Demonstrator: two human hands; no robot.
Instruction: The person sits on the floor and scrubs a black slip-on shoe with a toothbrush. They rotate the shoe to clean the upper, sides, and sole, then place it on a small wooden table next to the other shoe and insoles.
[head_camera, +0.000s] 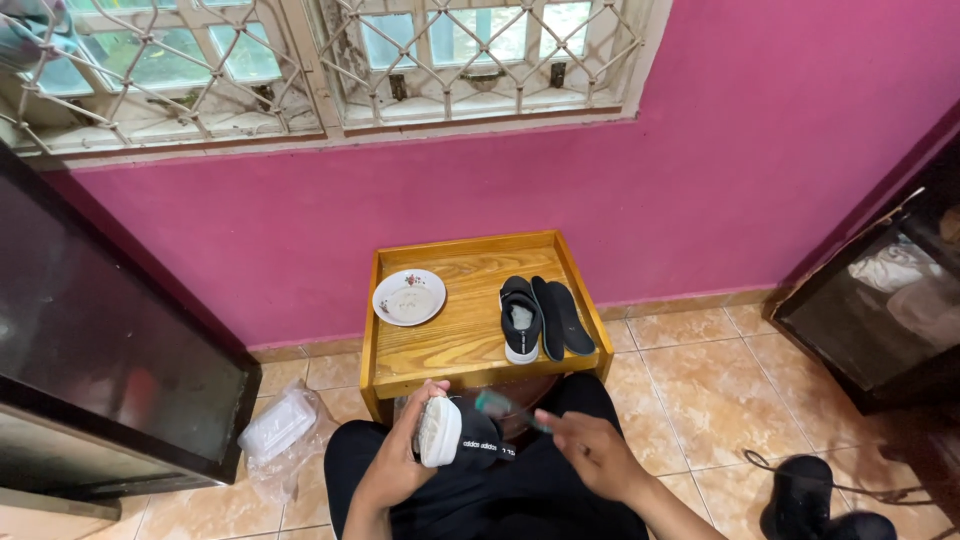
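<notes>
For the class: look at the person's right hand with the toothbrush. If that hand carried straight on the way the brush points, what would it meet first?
The right hand aims the green toothbrush up-left toward the black shoe held by the left hand. Going straight on, the bristles would probably meet that shoe's white sole first; motion blur and depth leave the exact spot unclear.

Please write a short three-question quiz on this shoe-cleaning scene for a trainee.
1. True or false: the left hand holds a black shoe with a white sole.
2. What does the right hand hold? A) a toothbrush B) a cloth C) a spoon
3. What lies right of the other shoe on the wooden tray table?

Key: 1 true. 2 A. 3 two black insoles; the plate lies left.
</notes>
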